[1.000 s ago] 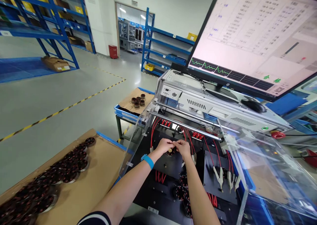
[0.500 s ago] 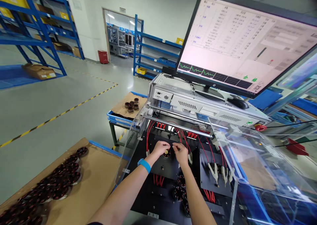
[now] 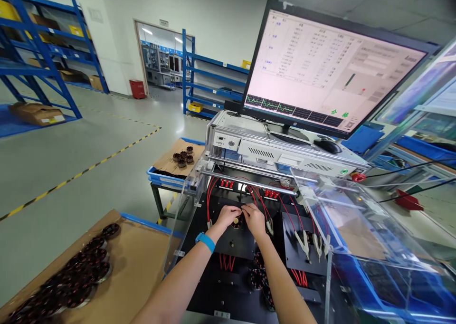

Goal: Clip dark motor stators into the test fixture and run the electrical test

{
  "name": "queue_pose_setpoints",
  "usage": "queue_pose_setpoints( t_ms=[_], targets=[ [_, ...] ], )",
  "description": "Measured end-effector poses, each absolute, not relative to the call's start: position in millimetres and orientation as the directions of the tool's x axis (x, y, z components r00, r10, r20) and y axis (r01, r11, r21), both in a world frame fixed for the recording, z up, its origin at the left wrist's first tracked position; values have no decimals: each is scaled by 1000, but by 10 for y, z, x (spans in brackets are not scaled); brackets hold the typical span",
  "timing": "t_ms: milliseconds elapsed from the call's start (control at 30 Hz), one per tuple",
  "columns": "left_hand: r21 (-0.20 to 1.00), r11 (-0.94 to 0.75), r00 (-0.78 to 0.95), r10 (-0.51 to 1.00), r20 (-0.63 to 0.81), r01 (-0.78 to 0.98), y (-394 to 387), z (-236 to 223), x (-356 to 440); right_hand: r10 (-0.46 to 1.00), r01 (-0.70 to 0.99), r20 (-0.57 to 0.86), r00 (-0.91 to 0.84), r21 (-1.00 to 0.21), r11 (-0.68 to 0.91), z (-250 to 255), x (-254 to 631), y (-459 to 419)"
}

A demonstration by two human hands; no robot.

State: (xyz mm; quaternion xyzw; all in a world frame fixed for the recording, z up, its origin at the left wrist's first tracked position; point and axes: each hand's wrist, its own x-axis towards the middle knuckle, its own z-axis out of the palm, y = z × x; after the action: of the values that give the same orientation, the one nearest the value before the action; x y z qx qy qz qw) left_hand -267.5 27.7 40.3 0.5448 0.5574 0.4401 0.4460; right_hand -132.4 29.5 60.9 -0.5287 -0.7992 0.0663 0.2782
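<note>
A round wound motor stator (image 3: pixel 236 223) with a pale centre sits on the left black fixture plate (image 3: pixel 221 242). Over its far edge my left hand (image 3: pixel 227 215) pinches with thumb and finger. My right hand (image 3: pixel 254 219) is closed in a similar pinch, its fingertips meeting the left ones. Whatever lies between the fingertips is too small to make out. A white clip (image 3: pixel 270 226) on a red wire rests just right of my right hand. Several more stators (image 3: pixel 256 279) stand beside my right forearm, partly hidden by it.
White clips (image 3: pixel 303 247) lie on the right fixture plate (image 3: pixel 290 224). A metal bar (image 3: pixel 249 182) and a clear hinged cover (image 3: pixel 356 210) frame the fixture. Behind stands a monitor (image 3: pixel 320 67). Cardboard at left (image 3: pixel 138 257) carries many stators; a blue tray (image 3: pixel 167 179) holds several others.
The right hand has moved left, closing the gap so that both hands' fingertips now meet above the stator. The camera view has shifted slightly.
</note>
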Motion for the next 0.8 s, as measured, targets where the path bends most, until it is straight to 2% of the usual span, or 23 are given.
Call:
queue_pose_setpoints(
  t_ms=[133, 267, 467, 633, 800],
  targets=[
    [962, 8, -10, 1000, -6, 273, 278, 433, -2683, 873, 840, 352, -338, -305, 449, 658, -1314, 308],
    [937, -32, -16, 999, 40, 349, 130, 477, -2702, 865, 844, 341, -368, -267, 465, 660, -1282, 299],
    [828, -51, -67, 992, 106, 559, -139, 457, -2671, 879, 819, 356, -318, -363, 444, 652, -1332, 319],
    [857, -68, -6, 997, 83, 512, -111, 444, -2681, 825, 705, 252, -505, -431, 563, 696, -1424, 458],
    [873, -43, -32, 997, 67, 485, -127, 469, -2703, 753, 648, 166, -636, -416, 638, 848, -1424, 524]
  ],
)
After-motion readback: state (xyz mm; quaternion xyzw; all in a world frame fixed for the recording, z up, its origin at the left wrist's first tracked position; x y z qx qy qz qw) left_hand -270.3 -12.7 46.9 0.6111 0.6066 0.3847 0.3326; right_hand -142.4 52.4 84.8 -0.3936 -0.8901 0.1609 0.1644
